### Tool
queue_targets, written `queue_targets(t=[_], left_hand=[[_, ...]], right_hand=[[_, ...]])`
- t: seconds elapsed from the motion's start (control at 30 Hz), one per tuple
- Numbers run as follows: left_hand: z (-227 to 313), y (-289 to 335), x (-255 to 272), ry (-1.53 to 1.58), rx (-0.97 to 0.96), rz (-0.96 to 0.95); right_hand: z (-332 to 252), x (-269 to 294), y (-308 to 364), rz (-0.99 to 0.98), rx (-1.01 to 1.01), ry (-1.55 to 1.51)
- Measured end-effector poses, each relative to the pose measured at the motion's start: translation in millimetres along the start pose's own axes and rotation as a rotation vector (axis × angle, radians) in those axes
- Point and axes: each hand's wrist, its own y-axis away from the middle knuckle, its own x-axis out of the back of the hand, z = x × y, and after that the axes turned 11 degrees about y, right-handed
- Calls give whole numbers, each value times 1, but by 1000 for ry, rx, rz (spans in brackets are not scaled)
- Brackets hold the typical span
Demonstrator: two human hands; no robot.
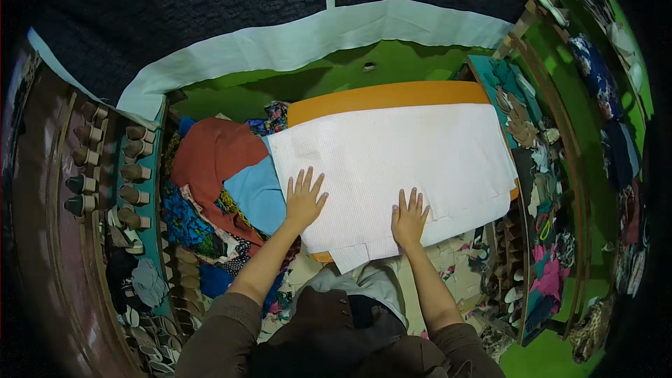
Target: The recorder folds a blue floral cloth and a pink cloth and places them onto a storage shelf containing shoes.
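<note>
A large white textured sheet [392, 161] lies spread over an orange-yellow board or table [392, 94], whose far edge shows as a band. My left hand [305, 199] rests flat on the sheet near its left edge, fingers spread. Farther right, my right hand [410, 219] lies flat near the sheet's near edge, its fingers stretched out. Neither hand holds anything. A small flap of the sheet [350, 257] hangs over the near edge, between my hands. Beside my left hand, a light blue cloth [257, 196] touches the sheet's left side.
Left of the sheet is a heap with a rust-red cloth [210, 150] and patterned fabrics [185, 217]. Shoe racks [136, 175] stand at the left. At the right, a green shelf [500, 80] carries fabric scraps and scissors [542, 226]. A dark curtain [231, 7] hangs beyond.
</note>
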Motion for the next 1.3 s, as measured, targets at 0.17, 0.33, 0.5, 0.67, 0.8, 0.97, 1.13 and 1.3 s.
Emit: queue_targets(t=[0.17,0.33,0.5,0.67,0.8,0.97,1.13,1.3], left_hand=[[-24,-55,12,34,-10,143],[-51,-106,35,-110,8,187],[-66,-122,45,-38,224,-69],[-78,-123,62,177,341,-155],[-78,-128,90,364,271,-93],[-112,-132,123,254,328,-91],[-55,-161,158,224,388,-77],[44,-209,160,268,239,-72]], right_hand=[[-47,22,25,-71,376,-97],[-105,28,59,-162,544,-264],[-114,8,67,-102,478,-266],[-104,2,63,-28,514,-139],[-100,-2,60,42,496,-151],[-106,44,47,-216,434,-714],[-77,82,20,-564,330,-850],[8,68,-1,74,222,-791]])
